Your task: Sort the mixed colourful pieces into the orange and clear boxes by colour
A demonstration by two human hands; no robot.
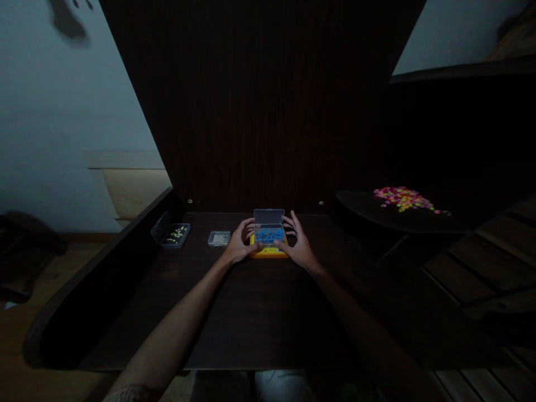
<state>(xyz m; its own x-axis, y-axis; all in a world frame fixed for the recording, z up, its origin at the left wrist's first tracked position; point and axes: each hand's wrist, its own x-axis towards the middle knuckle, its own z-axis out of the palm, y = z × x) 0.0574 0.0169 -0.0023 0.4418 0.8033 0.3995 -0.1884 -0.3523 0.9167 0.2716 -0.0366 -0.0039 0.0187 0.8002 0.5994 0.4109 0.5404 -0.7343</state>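
Note:
A small clear plastic box (269,233) with blue pieces in it stands with its lid (268,216) raised. Beneath it is a flat yellow-orange object (270,253) on the dark desk. My left hand (240,241) grips the box's left side, thumb at the front edge and fingers behind. On the opposite side my right hand (300,245) has its thumb on the front corner, the fingers partly spread along the right side. What the small blue pieces are is too dark to make out.
Left of my hands lie a closed clear case (219,239) and an open clear box (176,237) with pale yellow pieces. A heap of pink, red and yellow pieces (404,199) rests on the side shelf (360,204) at right. A raised wooden edge (104,273) borders the desk (251,318).

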